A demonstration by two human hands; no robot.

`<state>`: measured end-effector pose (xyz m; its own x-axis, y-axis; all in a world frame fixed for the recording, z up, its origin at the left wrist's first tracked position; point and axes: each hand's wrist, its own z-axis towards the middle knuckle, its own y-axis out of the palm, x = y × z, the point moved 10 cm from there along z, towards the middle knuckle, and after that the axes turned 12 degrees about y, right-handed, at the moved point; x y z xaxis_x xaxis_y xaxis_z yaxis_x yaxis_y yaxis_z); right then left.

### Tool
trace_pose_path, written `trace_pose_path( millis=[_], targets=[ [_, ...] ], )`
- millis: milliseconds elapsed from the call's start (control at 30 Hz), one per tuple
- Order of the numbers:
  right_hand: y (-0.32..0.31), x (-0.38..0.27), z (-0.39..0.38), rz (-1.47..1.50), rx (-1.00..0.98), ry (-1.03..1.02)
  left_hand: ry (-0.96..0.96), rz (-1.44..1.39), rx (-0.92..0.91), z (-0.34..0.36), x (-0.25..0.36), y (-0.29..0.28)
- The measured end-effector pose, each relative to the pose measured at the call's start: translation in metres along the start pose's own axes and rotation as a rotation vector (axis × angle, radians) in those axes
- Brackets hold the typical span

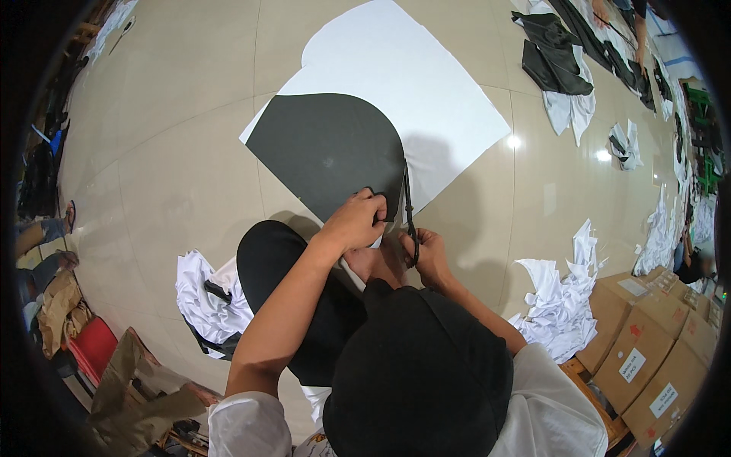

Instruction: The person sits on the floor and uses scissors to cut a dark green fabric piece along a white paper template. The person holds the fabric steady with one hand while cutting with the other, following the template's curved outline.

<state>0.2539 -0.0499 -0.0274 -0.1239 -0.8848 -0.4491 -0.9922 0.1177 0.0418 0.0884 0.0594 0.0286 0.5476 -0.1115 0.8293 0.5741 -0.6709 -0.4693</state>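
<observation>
My right hand (pixel 429 255) is closed around the handles of black scissors (pixel 410 207), whose blades point away from me along the curved right edge of a dark grey piece of cloth (pixel 327 145). That piece lies flat over a larger white sheet of cloth (pixel 449 99) on the floor. My left hand (pixel 354 221) pinches the near edge of the dark grey cloth, left of the scissors, with fingers curled. A bare foot (pixel 373 265) shows just below my hands, partly covered. The scissor tips lie close against the white sheet.
Rounded black forms (pixel 419 373) fill the lower middle. Crumpled white cloth lies at left (pixel 205 297) and right (pixel 560 305). Cardboard boxes (pixel 640 358) are stacked at lower right. Dark and white pieces (pixel 556 68) lie on the tiled floor (pixel 175 152) at upper right, near another person's arm (pixel 640 38).
</observation>
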Motion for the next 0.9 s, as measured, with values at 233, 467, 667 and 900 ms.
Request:
trace_pose_path(
  millis=[233,467,667,900],
  targets=[
    [0.000,-0.003,0.000,-0.011,-0.003,0.023,-0.007,-0.004,-0.002,0.000,-0.003,0.001],
    [0.003,-0.018,0.013,-0.009,-0.029,0.017,-0.004,-0.022,-0.007,0.000,-0.002,0.001],
    [0.004,-0.025,0.017,-0.002,-0.036,0.016,-0.032,-0.020,-0.022,-0.001,0.001,-0.001],
    [0.005,-0.026,0.018,0.010,-0.027,0.016,-0.035,-0.019,-0.034,-0.001,0.001,-0.001]
  ],
)
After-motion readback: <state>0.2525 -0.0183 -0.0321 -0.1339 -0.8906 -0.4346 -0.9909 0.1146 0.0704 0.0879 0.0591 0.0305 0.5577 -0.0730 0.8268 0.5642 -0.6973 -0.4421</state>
